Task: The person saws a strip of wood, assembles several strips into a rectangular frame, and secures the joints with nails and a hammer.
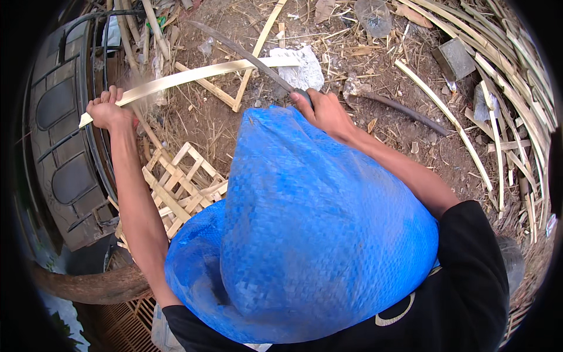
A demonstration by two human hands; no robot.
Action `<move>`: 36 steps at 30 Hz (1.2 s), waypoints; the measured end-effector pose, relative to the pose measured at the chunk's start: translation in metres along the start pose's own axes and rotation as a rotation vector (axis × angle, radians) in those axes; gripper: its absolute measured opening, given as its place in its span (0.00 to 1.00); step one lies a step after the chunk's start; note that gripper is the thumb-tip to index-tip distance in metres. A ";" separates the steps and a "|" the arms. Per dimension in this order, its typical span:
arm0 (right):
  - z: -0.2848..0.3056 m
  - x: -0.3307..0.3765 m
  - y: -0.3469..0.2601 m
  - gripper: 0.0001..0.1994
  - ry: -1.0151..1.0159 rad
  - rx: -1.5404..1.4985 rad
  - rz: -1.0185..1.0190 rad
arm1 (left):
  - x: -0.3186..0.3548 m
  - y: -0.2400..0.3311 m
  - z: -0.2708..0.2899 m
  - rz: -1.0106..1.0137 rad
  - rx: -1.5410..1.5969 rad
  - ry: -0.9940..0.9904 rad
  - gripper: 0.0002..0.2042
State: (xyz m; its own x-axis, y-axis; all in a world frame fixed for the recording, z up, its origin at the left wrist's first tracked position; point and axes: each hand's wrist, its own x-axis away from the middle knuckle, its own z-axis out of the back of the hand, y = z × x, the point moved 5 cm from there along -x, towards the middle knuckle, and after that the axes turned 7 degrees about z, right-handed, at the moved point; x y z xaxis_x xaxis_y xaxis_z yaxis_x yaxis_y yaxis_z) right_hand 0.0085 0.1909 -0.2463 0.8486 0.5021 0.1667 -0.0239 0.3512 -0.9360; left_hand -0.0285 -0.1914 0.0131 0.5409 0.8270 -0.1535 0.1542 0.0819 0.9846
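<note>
My left hand [108, 110] is curled tight around the near end of a pale strip [170, 83]; no slack showing in the fingers. A short tail pokes out past the heel of that fist. The rest runs away from those fingers, off to the right and slightly up, with a gentle bow along its length.

My right hand [329, 114] is wrapped on the dark handle [303, 94] of a long knife [271, 73], thumb lying along it. The far fingers are partly hidden, so I can't tell how they sit.

Key geometry: strip's long axis goes left to right between my two fists, while the blade leaves my right fingers pointing up and left. The two cross up-left of the right fingers, well away from the left ones. So right hand is nearer the crossing; left hand has the long lever. (Blade looks to be on top there, but contact I can't confirm from this angle.)

Strip's far end lies over a white lump [311, 69], just above the right fingers. An angled pale stick [268, 29] runs behind the crossing. Below the left fingers: a heap of crossed slats [187, 176]. Below the right: blue woven sheet [316, 223] covering my lap.
</note>
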 end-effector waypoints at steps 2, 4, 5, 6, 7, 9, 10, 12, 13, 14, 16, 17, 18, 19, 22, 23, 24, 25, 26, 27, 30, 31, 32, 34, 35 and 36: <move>-0.004 -0.005 0.016 0.36 0.024 0.050 -0.072 | 0.003 -0.001 -0.006 -0.011 -0.014 0.008 0.11; -0.001 -0.015 0.045 0.37 0.043 -0.022 -0.162 | 0.001 0.000 -0.006 -0.005 -0.007 -0.005 0.11; 0.005 -0.018 0.043 0.38 0.047 -0.060 -0.202 | 0.001 0.000 0.001 0.009 0.001 -0.023 0.11; 0.012 -0.015 0.038 0.39 0.048 -0.061 -0.187 | -0.001 0.001 0.005 0.022 0.009 -0.041 0.11; 0.014 -0.015 0.030 0.39 0.056 -0.063 -0.144 | -0.006 0.003 0.008 0.000 0.004 -0.013 0.11; 0.010 -0.007 0.015 0.38 0.067 -0.074 -0.090 | -0.001 0.000 0.005 -0.017 -0.026 0.037 0.11; 0.007 -0.005 0.006 0.38 0.043 -0.081 -0.053 | 0.000 0.000 0.005 -0.022 -0.045 0.050 0.11; 0.005 -0.006 0.001 0.38 0.001 -0.028 -0.048 | -0.005 0.003 0.003 -0.034 -0.068 0.008 0.11; 0.003 -0.008 0.001 0.37 -0.021 -0.002 -0.044 | -0.007 0.004 0.004 -0.040 -0.080 -0.012 0.11; 0.002 -0.014 0.006 0.37 0.012 0.000 -0.082 | -0.007 0.008 -0.001 -0.035 -0.064 -0.081 0.10; 0.002 -0.018 0.017 0.36 0.024 0.015 -0.107 | -0.004 0.010 -0.004 -0.032 -0.038 -0.066 0.10; 0.003 -0.019 0.015 0.35 0.025 0.021 -0.119 | -0.001 0.010 -0.005 -0.031 -0.029 -0.055 0.10; 0.007 -0.020 0.013 0.36 0.011 -0.057 -0.105 | 0.002 0.010 -0.006 -0.036 -0.034 -0.022 0.10; 0.008 -0.020 0.009 0.36 0.019 -0.053 -0.085 | 0.005 0.010 -0.008 -0.041 -0.040 0.010 0.10; 0.006 -0.011 -0.007 0.36 0.020 -0.053 -0.005 | 0.004 0.010 -0.007 -0.040 -0.043 -0.011 0.10; 0.006 -0.010 0.000 0.36 0.017 -0.041 -0.043 | 0.004 0.009 -0.009 -0.036 -0.039 -0.040 0.10; 0.005 -0.013 0.008 0.37 0.018 -0.029 -0.072 | 0.004 0.012 -0.011 -0.035 -0.042 -0.035 0.10; 0.003 -0.015 0.016 0.37 0.019 -0.017 -0.101 | 0.006 0.011 -0.013 -0.033 -0.044 -0.030 0.10; 0.002 -0.019 0.015 0.37 0.081 0.029 -0.118 | 0.006 0.012 -0.010 -0.040 -0.043 -0.018 0.10; 0.002 -0.021 0.016 0.37 0.057 -0.010 -0.118 | 0.008 0.011 -0.008 -0.023 -0.027 0.054 0.11; 0.008 -0.017 0.001 0.36 -0.008 -0.047 -0.119 | -0.005 0.013 0.005 -0.012 -0.012 -0.045 0.11; 0.012 -0.018 -0.008 0.36 -0.005 -0.047 -0.073 | -0.005 0.013 0.004 -0.014 -0.001 -0.032 0.11; 0.012 -0.012 -0.013 0.36 -0.009 -0.050 -0.042 | 0.001 0.010 0.005 -0.001 0.000 -0.016 0.11; 0.012 -0.009 -0.011 0.36 0.002 -0.008 0.012 | 0.005 0.006 -0.001 -0.016 -0.050 0.020 0.11; 0.012 -0.015 0.002 0.36 0.007 -0.042 -0.054 | 0.008 0.006 -0.011 -0.022 -0.052 0.017 0.11; 0.011 -0.020 0.012 0.36 0.011 -0.075 -0.114 | 0.004 0.006 -0.011 -0.015 -0.030 0.004 0.11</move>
State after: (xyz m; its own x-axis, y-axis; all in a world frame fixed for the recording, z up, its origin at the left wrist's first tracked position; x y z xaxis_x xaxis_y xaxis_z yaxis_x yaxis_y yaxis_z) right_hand -0.0144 0.1943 -0.2578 0.8495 0.4534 0.2699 0.1122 0.3447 -0.9320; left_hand -0.0344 -0.1819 0.0188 0.5357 0.8276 -0.1677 0.1376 0.1104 0.9843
